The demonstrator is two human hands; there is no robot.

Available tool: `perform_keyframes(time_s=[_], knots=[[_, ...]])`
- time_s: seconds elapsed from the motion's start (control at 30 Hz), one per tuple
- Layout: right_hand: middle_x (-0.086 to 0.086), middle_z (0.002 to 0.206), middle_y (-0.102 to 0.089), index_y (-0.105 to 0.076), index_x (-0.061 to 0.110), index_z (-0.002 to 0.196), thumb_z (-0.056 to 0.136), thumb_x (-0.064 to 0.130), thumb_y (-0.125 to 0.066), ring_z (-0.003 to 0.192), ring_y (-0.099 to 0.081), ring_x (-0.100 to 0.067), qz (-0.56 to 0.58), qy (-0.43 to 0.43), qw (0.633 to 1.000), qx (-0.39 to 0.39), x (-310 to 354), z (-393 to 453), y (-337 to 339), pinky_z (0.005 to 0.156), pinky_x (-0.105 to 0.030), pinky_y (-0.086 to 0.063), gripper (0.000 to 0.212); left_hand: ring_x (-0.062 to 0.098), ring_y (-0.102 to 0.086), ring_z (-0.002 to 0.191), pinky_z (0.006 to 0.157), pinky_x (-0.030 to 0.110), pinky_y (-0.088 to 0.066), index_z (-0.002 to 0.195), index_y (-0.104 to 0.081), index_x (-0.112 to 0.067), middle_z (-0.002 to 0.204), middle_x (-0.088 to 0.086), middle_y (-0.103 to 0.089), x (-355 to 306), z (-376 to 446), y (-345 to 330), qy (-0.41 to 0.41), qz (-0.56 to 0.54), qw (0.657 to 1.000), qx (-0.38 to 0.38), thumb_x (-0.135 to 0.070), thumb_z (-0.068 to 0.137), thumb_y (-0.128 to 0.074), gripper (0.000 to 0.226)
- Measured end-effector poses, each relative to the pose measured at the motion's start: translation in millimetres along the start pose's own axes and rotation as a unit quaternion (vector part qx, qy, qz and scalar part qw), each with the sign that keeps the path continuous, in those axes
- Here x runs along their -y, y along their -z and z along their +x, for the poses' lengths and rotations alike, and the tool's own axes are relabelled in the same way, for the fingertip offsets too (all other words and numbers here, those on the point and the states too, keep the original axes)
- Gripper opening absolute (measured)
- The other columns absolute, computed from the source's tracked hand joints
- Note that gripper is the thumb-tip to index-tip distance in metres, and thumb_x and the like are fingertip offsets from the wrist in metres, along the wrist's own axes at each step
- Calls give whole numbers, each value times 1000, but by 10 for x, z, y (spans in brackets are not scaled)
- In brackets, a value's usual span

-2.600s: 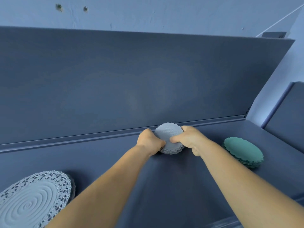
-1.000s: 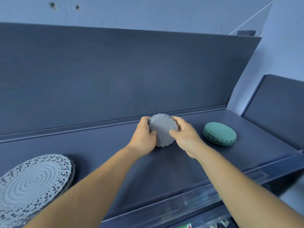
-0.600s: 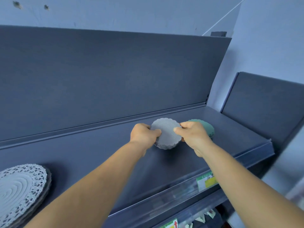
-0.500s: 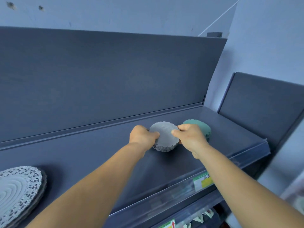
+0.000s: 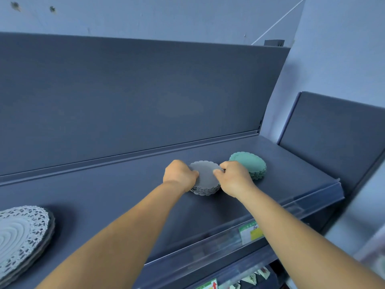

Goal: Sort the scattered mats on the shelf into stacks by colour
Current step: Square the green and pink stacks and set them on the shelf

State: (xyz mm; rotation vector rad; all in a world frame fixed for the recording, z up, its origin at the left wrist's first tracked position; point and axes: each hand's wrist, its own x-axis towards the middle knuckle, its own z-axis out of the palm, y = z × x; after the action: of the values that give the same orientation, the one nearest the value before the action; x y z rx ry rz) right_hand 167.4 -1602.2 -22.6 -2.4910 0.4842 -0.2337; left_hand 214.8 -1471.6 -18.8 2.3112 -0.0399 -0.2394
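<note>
The dark blue shelf (image 5: 108,190) carries three piles. Your left hand (image 5: 179,176) and right hand (image 5: 234,178) grip the grey mat stack (image 5: 205,181) from opposite sides, fingers curled on its edges; it rests mid-shelf, just beside the green mat stack (image 5: 251,164). Large grey lace mats (image 5: 20,236) lie far left.

Cool, even bluish light; soft shadows under the arms; blurred, wide-angle-bent right edge

Matt dark shelf (image 5: 125,197), matt grey mats (image 5: 206,178), lacy openwork doilies (image 5: 23,234)
</note>
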Motion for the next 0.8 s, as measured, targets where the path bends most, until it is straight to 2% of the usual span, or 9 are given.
perform_keyframes(time_s=[0.2, 0.27, 0.3, 0.37, 0.43, 0.47, 0.6, 0.7, 0.8], knots=[[-4, 68, -43, -33, 13, 61, 95, 26, -41, 77, -44, -29, -64, -6, 998, 20, -2, 16, -13, 64, -29, -33, 37, 17, -30, 47, 43, 23, -25, 57, -28, -12, 55, 1, -34, -5, -36, -30, -24, 31, 999, -29, -19, 88, -56, 42], [-9, 85, -55, -43, 11, 72, 96, 27, -39, 85, -47, -30, -95, 5, 995, 31, 15, 4, -7, 68, -30, -35, 30, 18, -33, 50, 44, 25, -27, 59, -31, -12, 58, 1, -38, 2, -63, -30, -39, 58, 997, -40, -22, 90, -53, 39], [-12, 101, -58, -50, 9, 85, 97, 29, -38, 93, -49, -32, -116, 18, 992, 35, 26, -6, -5, 72, -31, -37, 26, 18, -38, 55, 47, 26, -30, 62, -36, -11, 64, 3, -43, 2, -98, -17, -51, 80, 994, -46, -24, 92, -49, 36], [-13, 128, -52, -50, 7, 118, 98, 34, -37, 117, -45, -32, -162, 58, 985, 25, 40, -34, -4, 92, -36, -38, 36, 24, -50, 79, 60, 30, -39, 78, -49, -8, 87, 9, -53, 19, -178, 25, -93, 155, 982, -57, -25, 96, -41, 26], [-9, 141, -43, -37, 10, 136, 98, 38, -37, 130, -36, -28, -196, 102, 975, -1, 72, -82, 0, 106, -36, -31, 47, 28, -48, 111, 83, 34, -42, 107, -56, -7, 115, 12, -53, 77, -268, 84, -142, 248, 956, -64, -25, 100, -36, 28], [-7, 144, -40, -32, 11, 140, 98, 39, -36, 133, -33, -27, -206, 115, 972, -9, 100, -111, -1, 109, -35, -28, 50, 28, -45, 119, 92, 34, -40, 117, -54, -7, 123, 11, -52, 126, -306, 115, -158, 280, 944, -71, -27, 101, -35, 32], [-2, 147, -39, -34, 15, 141, 99, 40, -33, 137, -32, -23, -222, 167, 961, 15, 290, -243, -63, 111, -34, -26, 49, 26, -42, 124, 103, 33, -33, 125, -49, -8, 130, 9, -49, 324, -435, 290, -161, 358, 916, -85, -31, 100, -35, 36], [0, 145, -42, -39, 16, 137, 100, 39, -33, 135, -34, -22, -200, 201, 958, 52, 519, -407, -165, 110, -32, -27, 44, 26, -43, 122, 103, 32, -32, 123, -51, -8, 129, 8, -50, 496, -600, 501, -144, 372, 912, -99, -32, 100, -34, 36], [0, 148, -38, -35, 15, 141, 100, 39, -33, 139, -30, -22, -171, 237, 953, 78, 804, -636, -305, 113, -33, -25, 47, 26, -44, 120, 102, 32, -32, 120, -52, -9, 126, 8, -51, 728, -807, 764, -125, 385, 906, -123, -32, 100, -35, 35]])
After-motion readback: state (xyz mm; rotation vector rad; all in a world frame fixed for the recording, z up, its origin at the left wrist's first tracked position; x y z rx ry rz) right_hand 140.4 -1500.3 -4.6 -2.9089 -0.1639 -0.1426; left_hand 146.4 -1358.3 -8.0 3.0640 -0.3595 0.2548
